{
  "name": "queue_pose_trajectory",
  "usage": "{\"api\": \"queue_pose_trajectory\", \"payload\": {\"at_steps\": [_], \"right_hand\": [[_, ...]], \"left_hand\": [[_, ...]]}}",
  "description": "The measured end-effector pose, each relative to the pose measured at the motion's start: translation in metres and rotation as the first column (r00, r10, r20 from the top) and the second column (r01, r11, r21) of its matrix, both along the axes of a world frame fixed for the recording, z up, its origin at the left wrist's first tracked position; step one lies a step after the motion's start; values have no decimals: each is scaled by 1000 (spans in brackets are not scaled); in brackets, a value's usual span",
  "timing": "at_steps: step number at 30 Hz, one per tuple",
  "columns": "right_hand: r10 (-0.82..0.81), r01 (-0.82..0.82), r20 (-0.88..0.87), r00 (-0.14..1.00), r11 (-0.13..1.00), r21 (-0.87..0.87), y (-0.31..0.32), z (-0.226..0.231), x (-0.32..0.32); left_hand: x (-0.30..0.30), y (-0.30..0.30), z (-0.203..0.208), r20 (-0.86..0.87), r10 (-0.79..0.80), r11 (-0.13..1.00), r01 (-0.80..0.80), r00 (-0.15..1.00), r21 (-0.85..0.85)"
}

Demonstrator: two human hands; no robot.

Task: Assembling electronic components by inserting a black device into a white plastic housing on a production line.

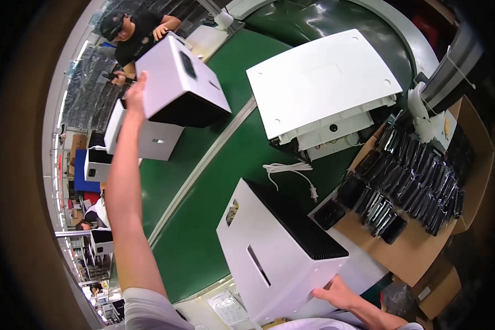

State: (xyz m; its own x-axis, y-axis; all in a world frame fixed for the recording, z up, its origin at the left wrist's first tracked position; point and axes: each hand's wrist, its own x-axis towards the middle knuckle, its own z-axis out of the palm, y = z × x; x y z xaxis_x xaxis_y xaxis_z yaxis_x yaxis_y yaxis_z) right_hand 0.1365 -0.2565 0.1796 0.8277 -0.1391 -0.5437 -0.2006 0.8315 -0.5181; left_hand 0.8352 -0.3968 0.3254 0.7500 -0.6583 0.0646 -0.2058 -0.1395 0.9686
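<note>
White, box-shaped appliance housing [278, 258] at the right hand [338, 294], with thumb and bent fingers against its lower right corner; cannot tell whether clamped on it or merely resting there. On its faces, a narrow slot, a rounded cutout and a black ribbed panel [297, 220]. Farther forward, at the end of an outstretched arm, the left hand [136, 99], against the left edge of a second white housing [165, 74]; cannot tell how firmly closed. At that housing's far edge, a co-worker's hand [160, 32]. Just beside the left forearm, a third white housing [162, 144]. Beneath and between, a green work surface [195, 236] crossed by a pale strip [198, 171]. Beyond the nearest housing, a bundled white power cord [291, 166] with plug, then a broad white cover [324, 82] over an open-sided assembly. Outermost right, a cardboard box [410, 261] with rows of black, plastic-wrapped packs [407, 181].
</note>
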Motion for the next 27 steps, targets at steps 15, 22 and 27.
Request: {"api": "queue_pose_trajectory", "payload": {"at_steps": [15,22,27], "right_hand": [[-73,95,105,992,970,-222,-14,64,88],[-208,283,283,936,925,-253,-15,66,156],[-166,281,465,870,940,-191,-40,50,124]], "left_hand": [[-151,107,26,767,-257,893,-158,588,421],[-477,221,60,437,-682,530,-17,586,848],[-450,206,15,754,-521,640,-402,399,655]]}}
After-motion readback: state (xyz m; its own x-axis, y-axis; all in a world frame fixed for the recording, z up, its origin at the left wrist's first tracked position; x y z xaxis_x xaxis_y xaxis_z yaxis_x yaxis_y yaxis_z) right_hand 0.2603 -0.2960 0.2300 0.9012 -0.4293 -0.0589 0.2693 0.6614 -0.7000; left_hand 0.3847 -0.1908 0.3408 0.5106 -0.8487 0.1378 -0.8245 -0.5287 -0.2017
